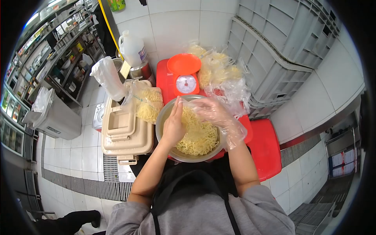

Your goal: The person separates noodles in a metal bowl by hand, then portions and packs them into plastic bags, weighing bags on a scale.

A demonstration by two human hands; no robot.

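Note:
A metal bowl (159,135) full of yellow noodles (201,137) stands in front of me. My left hand (174,124), bare, reaches over the bowl's left side with its fingers stretched out and close together, pointing to the far rim. Over the right side is my right hand (211,111), in a loose clear plastic glove (234,135). Its fingers extend leftward above the noodles, toward my left fingertips. Neither hand shows noodles in its grasp. The palms are partly hidden.
Behind the bowl stands a red scale (185,83) with bagged noodles (219,70) beside it. At left are another noodle bag (149,103), a beige lidded box (127,129) and a white jug (132,49). Grey crates (270,51) rise at right above a red stool (266,149).

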